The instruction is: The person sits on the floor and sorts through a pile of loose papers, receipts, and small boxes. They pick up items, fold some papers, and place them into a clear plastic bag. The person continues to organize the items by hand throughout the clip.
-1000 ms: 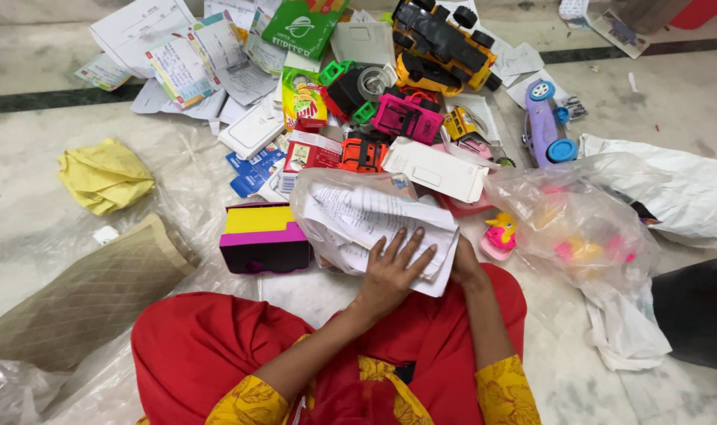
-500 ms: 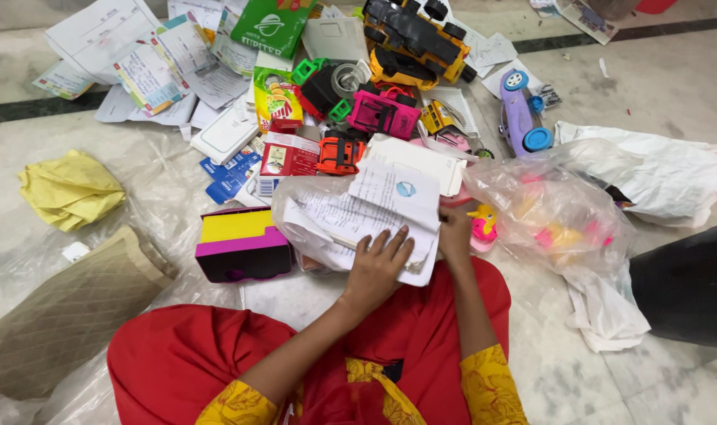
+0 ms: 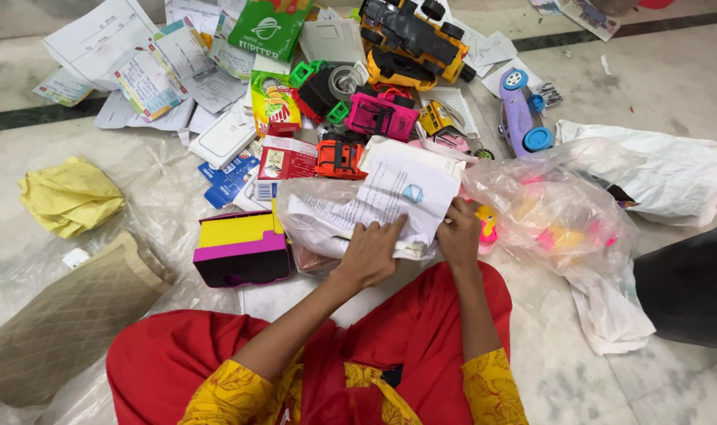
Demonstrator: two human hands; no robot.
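We hold a sheaf of white printed paper sheets (image 3: 398, 197) over the mouth of a clear plastic bag (image 3: 311, 216) that lies on the floor in front of our red-clad knees. Our left hand (image 3: 370, 252) lies flat on the lower sheets, fingers spread narrowly, pressing them down. Our right hand (image 3: 458, 236) grips the right edge of the top sheet, which bears a small round blue mark near its upper right.

Just left of the bag sits a box with a yellow top, a pink band and a black base (image 3: 240, 248). Beyond the papers lie a red and white carton (image 3: 287, 157), an orange toy vehicle (image 3: 340, 157), a green and yellow pouch (image 3: 272, 102), a green packet (image 3: 268, 27) and a pink toy car (image 3: 382, 116). Right of our right hand stands a second clear plastic bag holding pink and yellow toys (image 3: 555, 212). Well off to the left, a crumpled yellow cloth (image 3: 71, 197) rests on the pale stone floor (image 3: 673, 86).
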